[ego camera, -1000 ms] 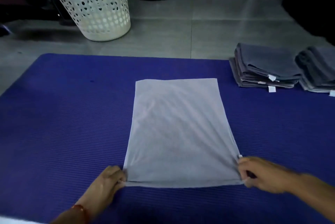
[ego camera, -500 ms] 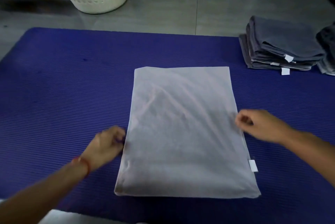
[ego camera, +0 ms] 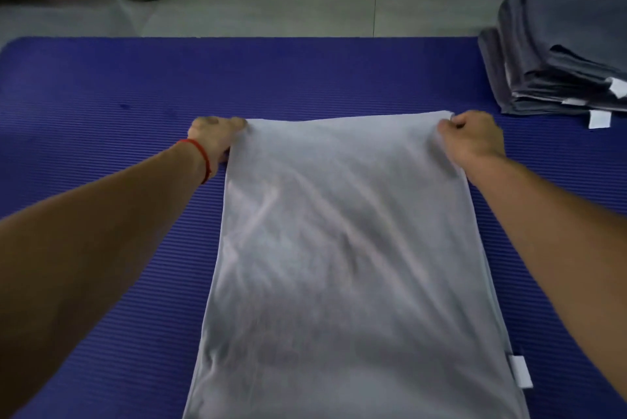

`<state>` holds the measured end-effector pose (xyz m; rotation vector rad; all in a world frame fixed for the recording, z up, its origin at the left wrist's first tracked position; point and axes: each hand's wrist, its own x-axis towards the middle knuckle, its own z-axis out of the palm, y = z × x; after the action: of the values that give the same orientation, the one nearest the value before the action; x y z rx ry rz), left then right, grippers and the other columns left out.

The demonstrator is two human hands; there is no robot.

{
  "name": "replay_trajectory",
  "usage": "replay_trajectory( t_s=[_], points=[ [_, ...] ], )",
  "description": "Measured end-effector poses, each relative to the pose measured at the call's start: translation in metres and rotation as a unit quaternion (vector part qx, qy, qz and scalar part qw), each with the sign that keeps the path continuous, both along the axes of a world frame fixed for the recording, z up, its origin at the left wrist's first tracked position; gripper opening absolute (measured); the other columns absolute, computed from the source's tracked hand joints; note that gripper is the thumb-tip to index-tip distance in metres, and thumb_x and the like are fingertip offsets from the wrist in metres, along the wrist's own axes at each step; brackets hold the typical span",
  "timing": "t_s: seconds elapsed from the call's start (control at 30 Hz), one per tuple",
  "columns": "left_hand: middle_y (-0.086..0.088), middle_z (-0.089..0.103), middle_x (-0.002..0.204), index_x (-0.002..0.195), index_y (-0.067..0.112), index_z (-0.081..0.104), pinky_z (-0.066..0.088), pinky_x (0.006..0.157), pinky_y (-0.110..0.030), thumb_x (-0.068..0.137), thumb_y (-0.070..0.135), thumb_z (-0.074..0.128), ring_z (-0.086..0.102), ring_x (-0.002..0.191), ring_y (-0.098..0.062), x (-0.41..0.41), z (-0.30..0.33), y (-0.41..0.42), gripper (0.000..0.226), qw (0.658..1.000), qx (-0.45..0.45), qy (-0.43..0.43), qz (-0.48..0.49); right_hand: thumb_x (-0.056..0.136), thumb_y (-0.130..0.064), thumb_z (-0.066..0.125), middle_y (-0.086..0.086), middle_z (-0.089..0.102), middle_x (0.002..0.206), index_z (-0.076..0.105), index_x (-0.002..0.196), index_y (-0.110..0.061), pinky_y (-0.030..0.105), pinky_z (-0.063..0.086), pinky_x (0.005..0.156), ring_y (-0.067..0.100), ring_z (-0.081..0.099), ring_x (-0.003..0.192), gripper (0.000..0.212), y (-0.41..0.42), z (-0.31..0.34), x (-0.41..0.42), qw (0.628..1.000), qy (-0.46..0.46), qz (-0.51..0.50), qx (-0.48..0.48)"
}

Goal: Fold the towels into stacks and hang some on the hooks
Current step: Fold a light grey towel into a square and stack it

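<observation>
Hands: left hand and right hand apparently pinch far corners of pale grey folded towel (on blue ribbed mat).

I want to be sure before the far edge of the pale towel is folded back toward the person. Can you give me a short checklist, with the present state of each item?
1. Left hand grips the far left corner of the pale towel: ok.
2. Right hand grips the far right corner: ok.
3. Far edge runs straight between the two hands: ok.
4. Towel lies flat on the blue mat: ok, only soft creases.
5. Near edge is square and even: cannot tell, it runs out of view.
6. Stack of grey towels lies apart from the pale towel: ok.
</observation>
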<state>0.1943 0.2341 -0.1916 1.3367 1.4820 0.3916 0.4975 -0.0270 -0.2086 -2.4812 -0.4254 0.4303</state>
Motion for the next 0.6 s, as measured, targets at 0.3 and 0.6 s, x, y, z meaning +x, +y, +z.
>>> replay_trajectory(
  t_s=[0.3, 0.6],
  points=[
    [-0.004, 0.075, 0.083, 0.086, 0.010, 0.074, 0.058, 0.067, -0.026, 0.088, 0.031, 0.075, 0.071, 0.072, -0.013, -0.019, -0.014, -0.004, 0.021, 0.997, 0.067, -0.041, -0.021, 0.087, -0.018, 0.078, -0.007, 0.066, 0.103, 0.075, 0.108, -0.018, 0.017, 0.046, 0.075, 0.008, 0.062, 0.095, 0.021, -0.001, 0.009, 0.015, 0.989, 0.062, -0.023, 0.134],
    [-0.009, 0.078, 0.088, 0.084, 0.010, 0.075, 0.063, 0.078, -0.037, 0.082, 0.007, 0.080, 0.076, 0.081, -0.023, -0.014, 0.002, 0.021, 0.006, 0.994, 0.059, -0.077, 0.049, 0.079, -0.015, 0.082, -0.008, 0.069, 0.087, 0.067, 0.080, -0.027, 0.023, 0.059, 0.083, 0.000, 0.064, 0.074, 0.020, 0.004, 0.010, 0.044, 0.971, 0.032, -0.040, 0.234]
  ],
)
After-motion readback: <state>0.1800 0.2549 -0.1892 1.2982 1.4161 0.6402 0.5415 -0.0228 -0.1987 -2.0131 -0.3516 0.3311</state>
